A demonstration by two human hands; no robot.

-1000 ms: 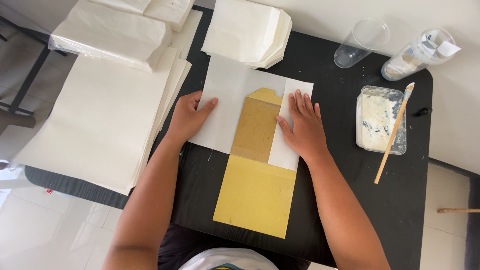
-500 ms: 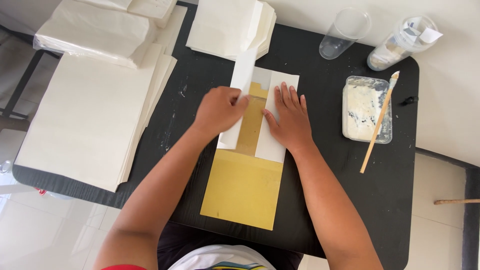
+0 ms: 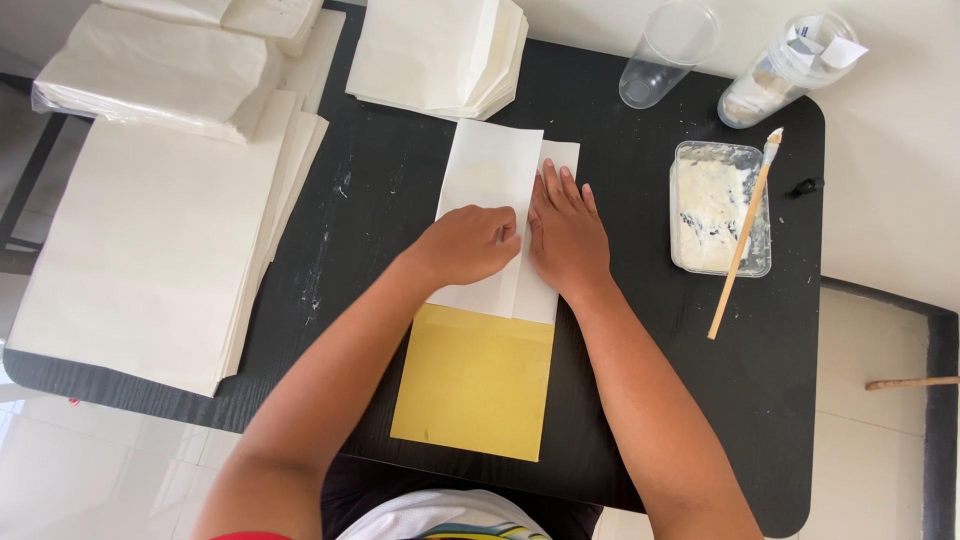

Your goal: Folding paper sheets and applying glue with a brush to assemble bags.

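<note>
On black table (image 3: 640, 400) over pale tiles, both hands (image 3: 520, 240) press flat on folded white paper (image 3: 490, 170)

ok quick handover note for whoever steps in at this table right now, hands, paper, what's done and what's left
Left hand: curled, pressing on the folded white sheet.
Right hand: flat on the same sheet, along the overlap.
The sheet is wrapped over the yellow card, whose lower part sticks out.
Done: both side flaps folded over the card.
Left: the bottom end looks unfolded.
Paste tub with brush sits to the right; a stack of flat sheets lies left.
</note>
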